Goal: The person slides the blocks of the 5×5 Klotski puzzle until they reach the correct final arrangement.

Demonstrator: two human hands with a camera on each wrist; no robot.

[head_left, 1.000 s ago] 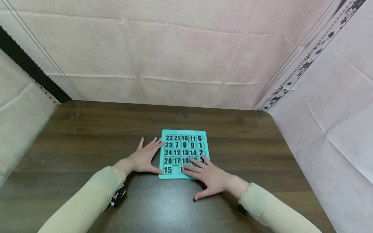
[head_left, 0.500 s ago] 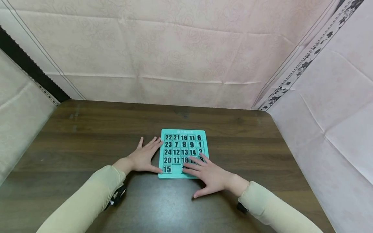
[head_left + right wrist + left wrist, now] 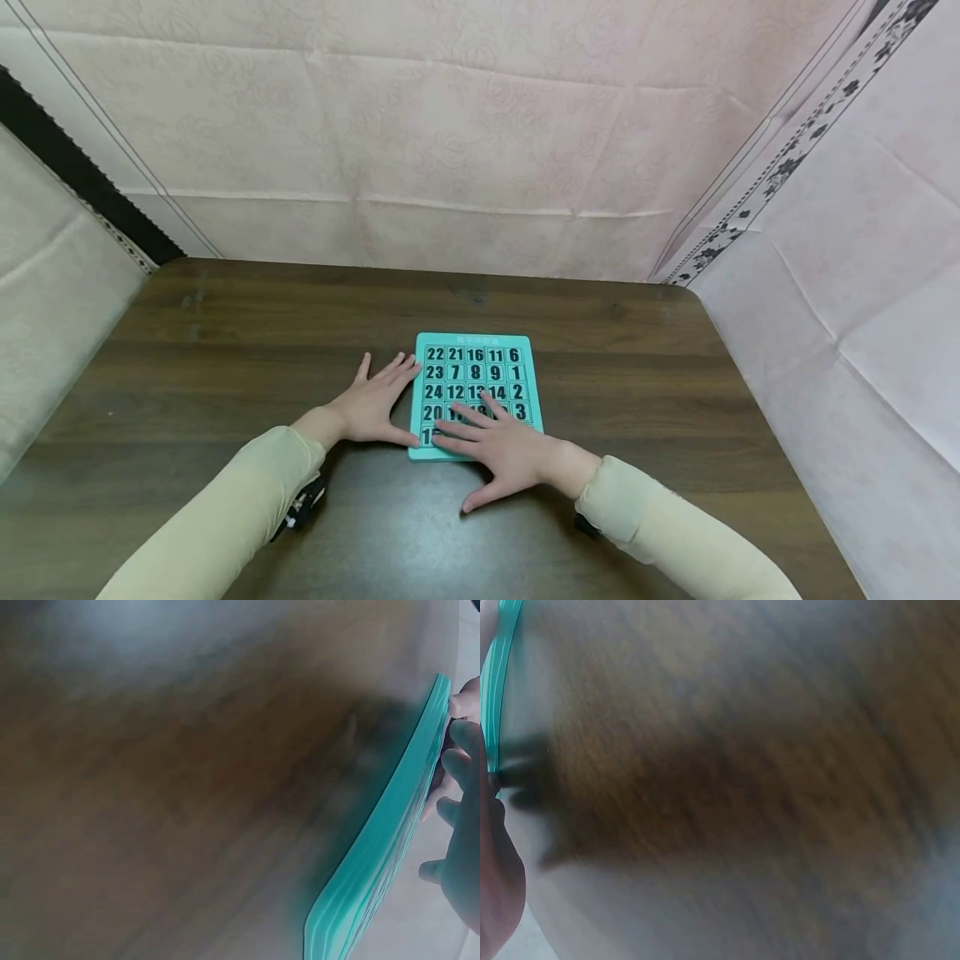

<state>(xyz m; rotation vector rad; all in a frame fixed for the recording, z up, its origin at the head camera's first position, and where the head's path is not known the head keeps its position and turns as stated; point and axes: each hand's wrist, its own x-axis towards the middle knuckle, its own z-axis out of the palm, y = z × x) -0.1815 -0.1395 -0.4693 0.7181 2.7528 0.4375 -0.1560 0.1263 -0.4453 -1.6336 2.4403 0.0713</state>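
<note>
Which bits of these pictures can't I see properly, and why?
- Head view: part of the lower rows of the number board, covered by the right hand.
- Head view: the writing along the board's top, too small to read.
- Left wrist view: most of the left hand, cut off by the left edge; the table is blurry.
- Right wrist view: the board's numbers, because it's seen nearly edge-on.

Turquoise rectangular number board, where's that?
Head view: the board lies below centre on the brown wooden table, left hand at its left edge, right hand over its lower part.
</note>
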